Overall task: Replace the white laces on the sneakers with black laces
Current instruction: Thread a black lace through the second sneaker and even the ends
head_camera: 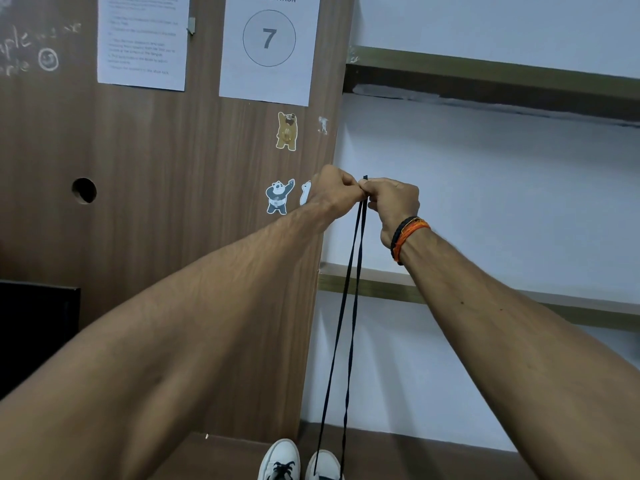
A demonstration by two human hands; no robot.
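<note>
Two strands of one black lace [349,306] rise taut from the right-hand sneaker [327,465] at the bottom edge up to where both hands meet, high in front of the wall. The left hand [334,194] and the right hand [393,202] each have their fingers curled tight, pinching the lace ends together, one tip poking just above the right hand. Held side by side like this, the ends are most likely being matched so that both halves come out equal in length before the threading goes on. The left-hand sneaker [280,460] beside it already shows black lacing across its tongue, so the job looks roughly half done; no white laces are in view. A braided black and orange wristband [407,237] sits on the right wrist. Behind the hands stands a wood panel [173,202] carrying a workstation sign [270,43] numbered 7, a printed instruction sheet [143,39] and bear stickers [286,131]. Nothing blocks the lace's run down to the shoe, though its eyelets are cut off by the frame.
</note>
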